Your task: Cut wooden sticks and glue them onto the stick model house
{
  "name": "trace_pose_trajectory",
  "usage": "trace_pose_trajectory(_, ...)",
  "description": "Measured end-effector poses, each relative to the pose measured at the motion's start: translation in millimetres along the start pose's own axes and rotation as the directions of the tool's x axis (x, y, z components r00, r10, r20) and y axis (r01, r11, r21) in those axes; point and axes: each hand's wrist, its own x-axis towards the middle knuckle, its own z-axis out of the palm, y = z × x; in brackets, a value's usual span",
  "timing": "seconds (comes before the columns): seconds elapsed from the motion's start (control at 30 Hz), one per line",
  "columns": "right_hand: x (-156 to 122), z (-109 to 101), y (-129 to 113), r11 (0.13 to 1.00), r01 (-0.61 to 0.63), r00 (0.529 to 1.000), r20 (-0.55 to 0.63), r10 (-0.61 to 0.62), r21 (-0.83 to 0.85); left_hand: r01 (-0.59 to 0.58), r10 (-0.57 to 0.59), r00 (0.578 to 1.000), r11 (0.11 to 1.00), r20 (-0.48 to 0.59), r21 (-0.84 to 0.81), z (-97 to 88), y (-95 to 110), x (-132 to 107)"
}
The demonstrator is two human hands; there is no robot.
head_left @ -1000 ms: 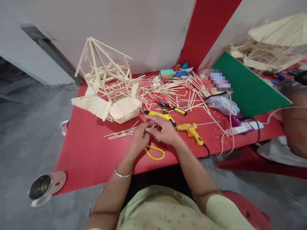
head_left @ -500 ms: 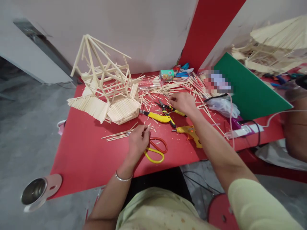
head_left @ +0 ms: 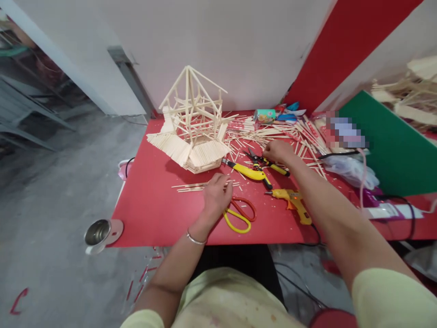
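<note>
My left hand [head_left: 216, 197] rests on the red table [head_left: 153, 214], fingers curled around a thin wooden stick near a small bundle of sticks [head_left: 196, 186]. Orange and yellow scissors [head_left: 239, 214] lie just right of it. My right hand [head_left: 278, 150] reaches far across, fingers closed over the scattered wooden sticks [head_left: 269, 132] beside the yellow-handled cutters [head_left: 269, 161]. A stick-built house frame [head_left: 193, 123] stands at the back left of the table. A yellow glue gun [head_left: 292, 200] lies under my right forearm.
A yellow utility knife [head_left: 247, 172] lies mid-table. A steel cup [head_left: 97, 233] sits off the table's front left corner. A green board [head_left: 385, 141], plastic bag [head_left: 348, 166], cables and power strip [head_left: 392, 210] crowd the right. A small can [head_left: 266, 115] stands at the back.
My right hand left my left hand and reached to the stick pile at the back. The view swung, shifting everything rightward. My left hand stayed by the scissors.
</note>
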Motion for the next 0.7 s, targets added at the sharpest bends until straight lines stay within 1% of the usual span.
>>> trace_pose_trajectory(0.07, -20.4, -7.1, -0.9, 0.997, 0.023, 0.997, -0.080, -0.017, 0.071, -0.007, 0.004, 1.000, 0.992, -0.030, -0.126, -1.3, 1.6, 0.4)
trace_pose_trajectory(0.1, -35.4, -10.0, -4.8, 0.987, 0.048, 0.992, -0.126, -0.029, 0.156, 0.014, -0.022, 0.999, 0.980, -0.038, -0.201, -2.7, 3.2, 0.9)
trace_pose_trajectory(0.13, -53.6, -12.0, -11.8, 0.966, 0.080, 0.986, -0.164, -0.040, 0.244, 0.059, -0.072, 0.997, 0.954, -0.035, -0.293, -4.6, 5.4, 1.5)
trace_pose_trajectory(0.17, -74.5, -12.8, -22.0, 0.886, 0.139, 0.976, -0.212, -0.048, 0.443, 0.127, -0.147, 0.989, 0.906, -0.020, -0.403, -7.2, 8.1, 1.8)
trace_pose_trajectory(0.2, -97.5, -12.5, -35.0, 0.754, 0.192, 0.971, -0.232, -0.055, 0.628, 0.209, -0.240, 0.971, 0.825, 0.010, -0.525, -10.6, 11.1, 1.8)
trace_pose_trajectory(0.23, -121.5, -11.0, -50.4, 0.628, 0.228, 0.968, -0.244, -0.062, 0.744, 0.289, -0.331, 0.942, 0.709, 0.059, -0.643, -14.8, 14.4, 1.1)
trace_pose_trajectory(0.27, -145.2, -8.6, -67.3, 0.531, 0.272, 0.960, -0.268, -0.086, 0.803, 0.351, -0.403, 0.907, 0.570, 0.119, -0.743, -19.9, 17.7, -0.1)
trace_pose_trajectory(0.3, -167.4, -5.4, -84.9, 0.471, 0.326, 0.944, -0.307, -0.119, 0.820, 0.387, -0.450, 0.875, 0.427, 0.180, -0.817, -26.1, 20.9, -2.1)
trace_pose_trajectory(0.33, -186.9, -1.8, -102.2, 0.434, 0.394, 0.918, -0.367, -0.148, 0.810, 0.400, -0.470, 0.852, 0.304, 0.230, -0.865, -33.1, 23.7, -4.6)
trace_pose_trajectory(0.37, -203.0, 1.9, -118.4, 0.416, 0.458, 0.888, -0.426, -0.173, 0.786, 0.399, -0.473, 0.841, 0.210, 0.264, -0.893, -40.9, 26.1, -7.4)
trace_pose_trajectory(0.4, -215.3, 5.6, -132.7, 0.415, 0.517, 0.855, -0.479, -0.201, 0.749, 0.383, -0.479, 0.834, 0.143, 0.275, -0.913, -49.2, 28.0, -10.3)
trace_pose_trajectory(0.43, -223.9, 9.2, -144.8, 0.422, 0.572, 0.817, -0.533, -0.218, 0.704, 0.367, -0.485, 0.830, 0.101, 0.276, -0.925, -57.7, 29.2, -13.1)
trace_pose_trajectory(0.5, -231.9, 15.4, -162.4, 0.419, 0.636, 0.766, -0.595, -0.242, 0.648, 0.339, -0.501, 0.826, 0.073, 0.260, -0.938, -74.0, 30.1, -17.3)
trace_pose_trajectory(0.53, -232.8, 17.9, -168.5, 0.413, 0.650, 0.754, -0.608, -0.248, 0.638, 0.335, -0.508, 0.823, 0.073, 0.254, -0.939, -81.2, 29.9, -18.6)
trace_pose_trajectory(0.6, -231.7, 21.4, -177.3, 0.398, 0.660, 0.747, -0.611, -0.261, 0.637, 0.340, -0.523, 0.814, 0.076, 0.252, -0.938, -93.0, 28.3, -19.2)
trace_pose_trajectory(0.7, -229.3, 23.6, -185.7, 0.382, 0.684, 0.728, -0.619, -0.294, 0.622, 0.356, -0.542, 0.793, 0.045, 0.277, -0.933, -103.7, 24.7, -16.7)
